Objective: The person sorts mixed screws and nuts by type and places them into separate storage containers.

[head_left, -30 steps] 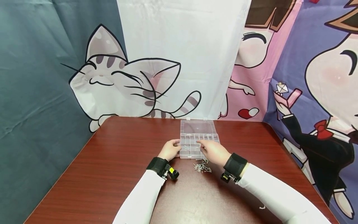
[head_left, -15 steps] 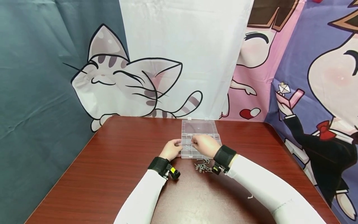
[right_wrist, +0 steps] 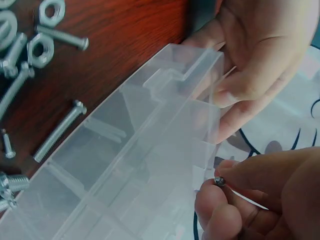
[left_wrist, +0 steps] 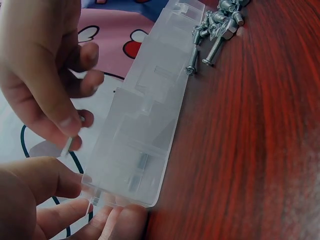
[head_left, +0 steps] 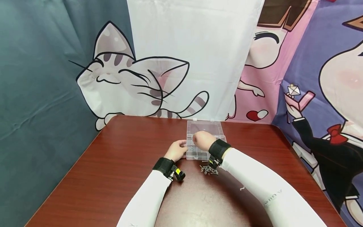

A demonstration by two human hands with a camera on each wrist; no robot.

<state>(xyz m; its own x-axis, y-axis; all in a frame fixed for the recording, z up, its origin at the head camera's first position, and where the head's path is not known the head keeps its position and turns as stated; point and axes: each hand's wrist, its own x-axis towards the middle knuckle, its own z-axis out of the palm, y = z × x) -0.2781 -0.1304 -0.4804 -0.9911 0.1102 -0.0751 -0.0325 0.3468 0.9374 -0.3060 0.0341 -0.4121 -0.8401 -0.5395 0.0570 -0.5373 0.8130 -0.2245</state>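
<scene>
A clear plastic compartment box (head_left: 193,154) lies on the table with its lid (head_left: 204,126) folded back. My left hand (head_left: 175,150) grips its left end, thumb near the top edge and fingers along the side wall. Over the left compartments, my right hand (head_left: 204,140) pinches a small screw (left_wrist: 67,146) between thumb and fingers. The screw's shaft points down in the left wrist view, and its round head (right_wrist: 219,181) shows in the right wrist view. A few screws (left_wrist: 137,172) show dimly through the box wall.
A pile of screws and nuts (head_left: 209,170) lies on the red-brown table (head_left: 136,176) just in front of the box. Single screws (right_wrist: 60,131) lie close to its front wall. Behind the table hangs a cloth with cartoon figures (head_left: 124,85).
My right hand has moved left across the box to its left compartments, and its fingers have drawn together. My left hand stays at the box's left end. The head view has shifted slightly.
</scene>
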